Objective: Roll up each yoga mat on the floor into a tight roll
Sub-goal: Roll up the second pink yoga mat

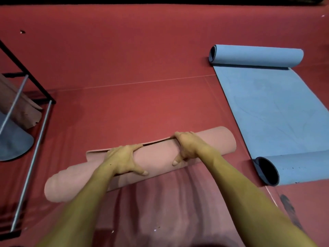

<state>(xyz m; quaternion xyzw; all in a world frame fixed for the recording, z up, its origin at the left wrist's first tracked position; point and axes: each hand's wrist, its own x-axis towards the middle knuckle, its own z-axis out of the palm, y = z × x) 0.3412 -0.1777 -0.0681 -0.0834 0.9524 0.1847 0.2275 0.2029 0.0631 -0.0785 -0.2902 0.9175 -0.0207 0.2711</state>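
Note:
A pink yoga mat (156, 155) lies almost fully rolled across the red floor in front of me, its loose end showing along the far side. My left hand (124, 159) grips the roll left of its middle, fingers over the top and thumb on the near side. My right hand (187, 147) grips it right of the middle, fingers curled over the far edge. To the right, a blue yoga mat (267, 107) lies partly flat, with both its near and far ends curled into loose rolls.
The red floor covering (124, 59) stretches ahead. At the left stands a black and grey metal rack (33, 139) holding a rolled pink mat (19, 109) and a blue mat (12, 143). A dark smear (288, 209) marks the floor at lower right.

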